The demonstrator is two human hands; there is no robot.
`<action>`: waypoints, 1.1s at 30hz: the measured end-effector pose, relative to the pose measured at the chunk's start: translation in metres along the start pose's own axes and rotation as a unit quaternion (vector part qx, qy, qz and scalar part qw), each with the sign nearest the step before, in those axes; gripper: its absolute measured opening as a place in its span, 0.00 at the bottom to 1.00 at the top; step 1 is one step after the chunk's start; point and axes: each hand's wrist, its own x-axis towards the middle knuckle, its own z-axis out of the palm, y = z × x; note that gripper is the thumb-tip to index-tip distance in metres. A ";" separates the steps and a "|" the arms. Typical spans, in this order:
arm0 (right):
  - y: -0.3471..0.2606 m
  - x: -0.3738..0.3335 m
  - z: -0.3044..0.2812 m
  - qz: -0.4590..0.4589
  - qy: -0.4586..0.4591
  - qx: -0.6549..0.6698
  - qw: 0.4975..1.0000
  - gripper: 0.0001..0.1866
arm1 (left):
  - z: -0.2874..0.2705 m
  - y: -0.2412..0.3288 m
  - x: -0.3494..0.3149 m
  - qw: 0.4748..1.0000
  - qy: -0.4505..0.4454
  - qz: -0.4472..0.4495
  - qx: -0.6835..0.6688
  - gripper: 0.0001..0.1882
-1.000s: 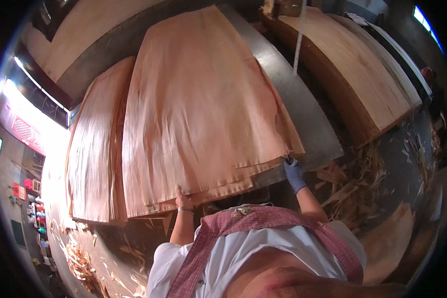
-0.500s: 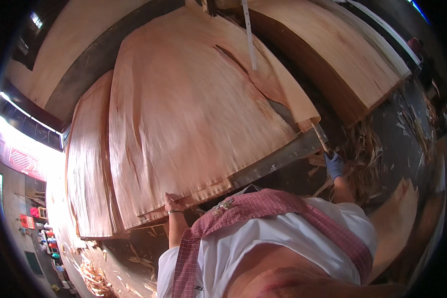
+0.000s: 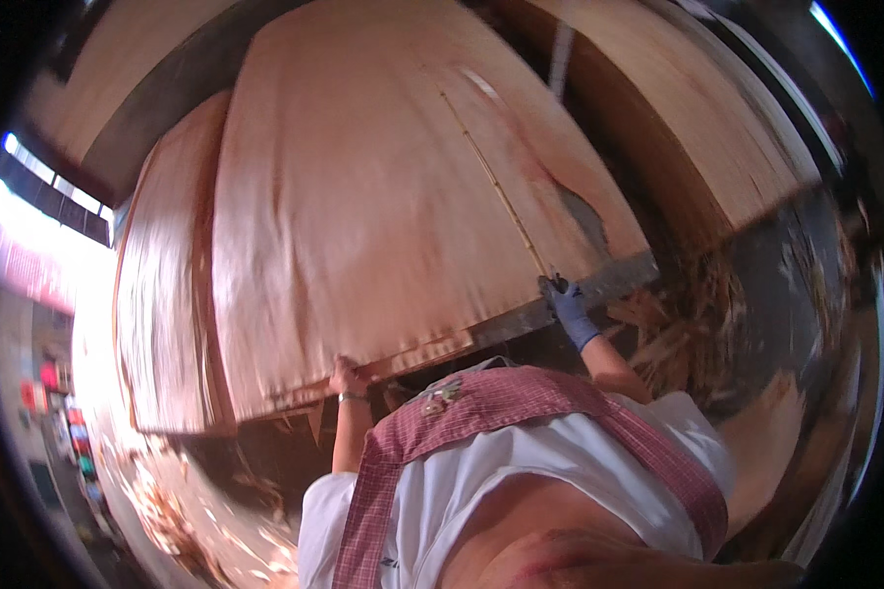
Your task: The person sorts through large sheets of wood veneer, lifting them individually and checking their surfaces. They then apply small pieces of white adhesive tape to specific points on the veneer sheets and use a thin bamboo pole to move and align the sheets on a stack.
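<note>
A broad, thin sheet of reddish-tan wood veneer [image 3: 363, 216] lies in front of me, with a long split and a dark hole near its right side. My left hand [image 3: 345, 376], bare and with a band at the wrist, is closed on the sheet's near edge. My right hand [image 3: 566, 302], in a blue glove, grips the near end of a thin bamboo stick [image 3: 499, 188]. The stick reaches away from me over the right part of the sheet, and its far tip is blurred.
A narrower veneer stack [image 3: 167, 285] lies to the left, and another large stack [image 3: 668, 108] stands to the right across a dark gap. Torn wood strips [image 3: 688, 314] are heaped at the right. More scraps [image 3: 167, 506] litter the floor at lower left.
My right hand has moved left and away from me, swinging the stick over the sheet. The sheet's folded right edge now lies flatter. My left hand stays at the near edge.
</note>
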 end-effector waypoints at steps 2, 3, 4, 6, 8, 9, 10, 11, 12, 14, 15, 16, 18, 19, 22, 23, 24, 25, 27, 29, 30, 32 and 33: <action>-0.117 0.000 0.041 0.137 -0.185 0.147 0.962 0.20 | -0.049 0.010 0.015 0.999 -0.032 0.004 -0.007 0.14; -0.143 0.002 0.046 0.219 -0.253 0.187 0.924 0.20 | -0.042 0.004 0.002 0.999 -0.023 -0.030 -0.020 0.13; -0.152 0.001 0.054 0.098 -0.209 0.055 0.971 0.19 | -0.025 0.005 -0.027 0.997 -0.017 -0.067 -0.030 0.14; -0.181 -0.011 0.083 -0.190 -0.134 -0.172 0.957 0.19 | -0.042 0.013 -0.070 0.999 -0.021 -0.025 0.040 0.13; -0.212 -0.030 0.098 -0.271 -0.153 -0.132 0.941 0.16 | -0.105 -0.004 -0.078 0.997 -0.066 -0.038 -0.022 0.13; -0.212 -0.037 0.103 -0.281 -0.175 -0.100 0.938 0.16 | -0.123 -0.007 -0.090 0.998 -0.043 -0.042 0.009 0.12; -0.212 -0.051 0.112 -0.287 -0.202 -0.064 0.934 0.16 | -0.145 -0.011 -0.104 0.998 -0.014 -0.048 0.042 0.11; -0.214 -0.069 0.118 -0.306 -0.242 -0.044 0.920 0.16 | -0.175 -0.026 -0.111 0.997 0.010 -0.076 0.005 0.11; -0.218 -0.086 0.124 -0.323 -0.274 -0.024 0.906 0.16 | -0.197 -0.034 -0.123 0.995 0.048 -0.090 0.006 0.10; -0.238 -0.136 0.133 -0.351 -0.398 0.024 0.847 0.12 | -0.250 -0.060 -0.152 0.987 0.137 -0.075 -0.024 0.10; -0.242 -0.161 0.146 -0.376 -0.470 0.035 0.798 0.12 | -0.281 -0.077 -0.168 0.980 0.181 -0.078 -0.037 0.10; -0.249 -0.183 0.161 -0.404 -0.534 0.046 0.741 0.11 | -0.305 -0.096 -0.182 0.971 0.221 -0.078 -0.054 0.09; -0.271 -0.233 0.181 -0.488 -0.569 0.007 0.662 0.14 | -0.342 -0.124 -0.214 0.952 0.261 -0.128 -0.094 0.07; -0.288 -0.257 0.189 -0.508 -0.592 -0.012 0.626 0.14 | -0.363 -0.139 -0.229 0.946 0.262 -0.150 -0.121 0.06; -0.332 -0.322 0.228 -0.551 -0.633 -0.047 0.541 0.13 | -0.425 -0.216 -0.255 0.923 0.303 -0.170 -0.167 0.07; -0.343 -0.348 0.244 -0.560 -0.639 -0.053 0.524 0.13 | -0.447 -0.241 -0.264 0.913 0.328 -0.174 -0.169 0.07; -0.358 -0.368 0.261 -0.574 -0.637 -0.062 0.510 0.13 | -0.458 -0.260 -0.263 0.894 0.359 -0.165 -0.210 0.08; -0.370 -0.390 0.279 -0.595 -0.630 -0.060 0.496 0.13 | -0.472 -0.278 -0.265 0.872 0.390 -0.158 -0.251 0.08; -0.394 -0.440 0.326 -0.612 -0.621 -0.069 0.484 0.12 | -0.504 -0.289 -0.260 0.840 0.427 -0.150 -0.299 0.07; -0.411 -0.489 0.372 -0.625 -0.620 -0.114 0.460 0.11 | -0.546 -0.264 -0.248 0.863 0.391 -0.178 -0.265 0.06; -0.426 -0.518 0.392 -0.643 -0.617 -0.118 0.439 0.10 | -0.572 -0.247 -0.244 0.888 0.359 -0.182 -0.224 0.06; -0.449 -0.578 0.439 -0.678 -0.587 -0.111 0.427 0.09 | -0.626 -0.194 -0.232 0.903 0.355 -0.140 -0.198 0.05; -0.467 -0.610 0.456 -0.676 -0.598 -0.103 0.418 0.09 | -0.649 -0.158 -0.225 0.888 0.388 -0.110 -0.221 0.06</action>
